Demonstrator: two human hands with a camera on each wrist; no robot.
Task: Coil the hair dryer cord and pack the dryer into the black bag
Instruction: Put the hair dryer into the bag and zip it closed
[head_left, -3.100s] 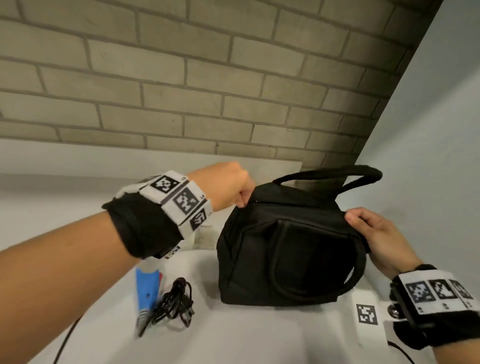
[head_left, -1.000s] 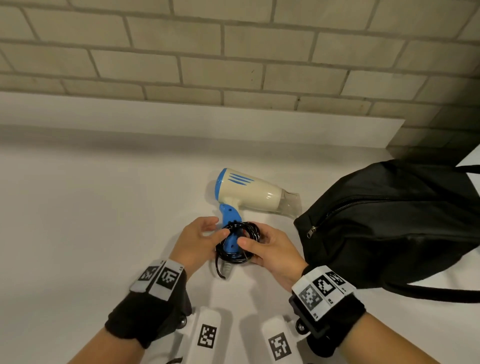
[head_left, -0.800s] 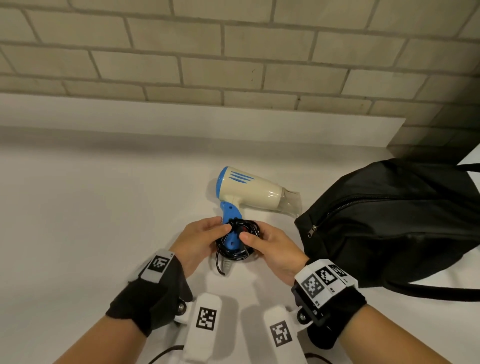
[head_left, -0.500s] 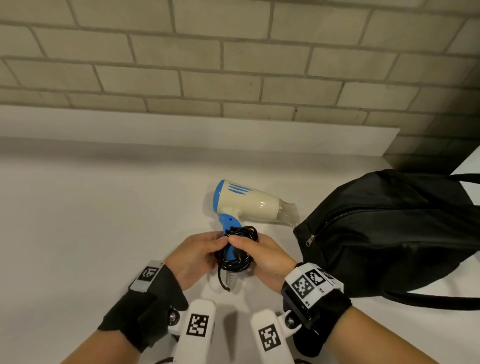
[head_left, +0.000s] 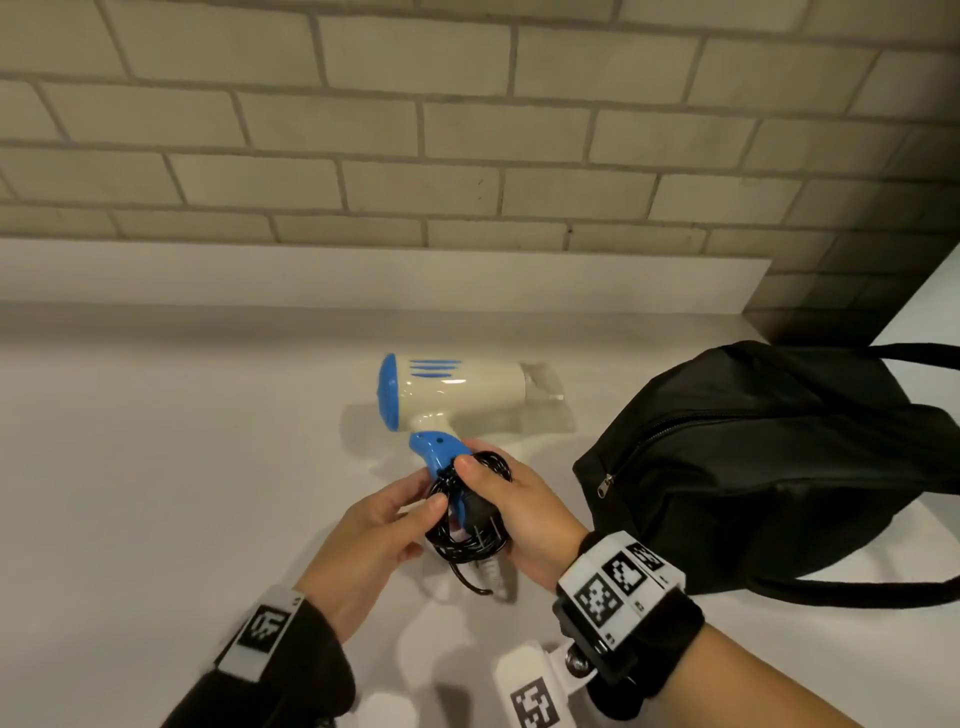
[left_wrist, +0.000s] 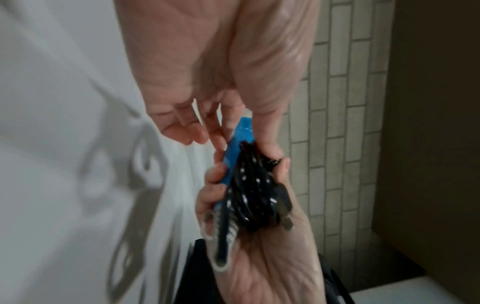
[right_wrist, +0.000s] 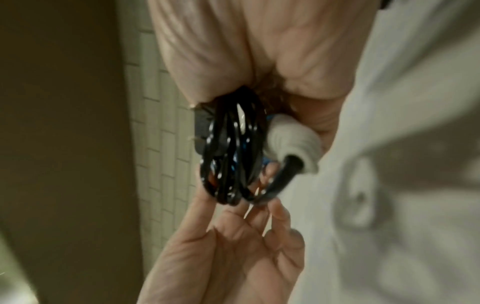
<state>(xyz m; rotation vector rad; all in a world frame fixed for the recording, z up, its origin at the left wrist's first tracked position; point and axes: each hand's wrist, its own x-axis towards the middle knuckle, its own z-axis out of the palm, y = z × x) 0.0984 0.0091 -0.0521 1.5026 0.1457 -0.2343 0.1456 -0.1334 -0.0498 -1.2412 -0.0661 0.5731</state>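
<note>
From the head view, my right hand (head_left: 524, 514) is wrapped around the coiled cord (head_left: 470, 512) and the blue handle (head_left: 435, 453) of the hair dryer (head_left: 457, 387), thumb pressed on top of the coil. My left hand (head_left: 374, 540) meets it from the other side, thumb and fingertips pinching the coil's left edge. The dryer's cream body sits above my hands over the white counter (head_left: 156, 467), nozzle toward the black bag (head_left: 769, 462). The bag lies on its side just to the right of my right hand, apart from the dryer, its zipper pull (head_left: 604, 486) hanging at the near end; I cannot tell how far the zip is undone. A brick wall (head_left: 467, 130) runs behind the counter.

From the left wrist, my left thumb and forefinger close on the cord loops (left_wrist: 255, 185) against the blue handle, the other fingers (left_wrist: 182, 131) loosely curled and free. The right hand's fingers curl round the bundle from below.

From the right wrist, my right palm clamps the top of the black loops (right_wrist: 233, 156); the white strain relief (right_wrist: 293, 146) sticks out beside them. The left fingertips (right_wrist: 205, 197) touch the bottom of the coil.
</note>
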